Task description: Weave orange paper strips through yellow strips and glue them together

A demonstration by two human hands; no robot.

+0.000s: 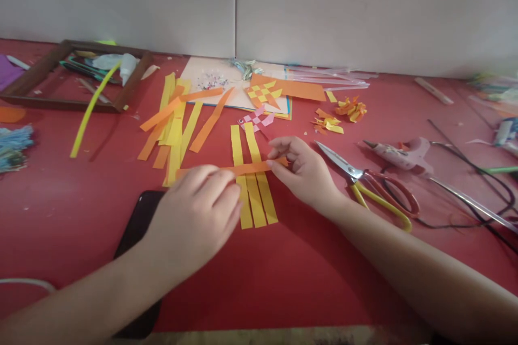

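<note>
Three yellow paper strips [254, 205] lie side by side on the red table, their lower ends toward me. An orange paper strip [251, 168] runs crosswise over them; beyond it only the two outer yellow strips show. My right hand [301, 170] pinches the orange strip near its right end, thumb on top. On the left, my left hand [198, 207] is closed with curled fingers on the strip's other part, and its fingertips are partly hidden. Just beyond the strips lies a small pink-and-white woven paper fish [258, 119].
Loose yellow strips [175, 135] and orange strips [210, 121] lie to the left. A phone [137, 226] is under my left forearm. Scissors [356, 173], a glue gun [404, 155] and its cord are at right. Behind are a woven orange-yellow fish [264, 94] and a wooden frame [68, 102].
</note>
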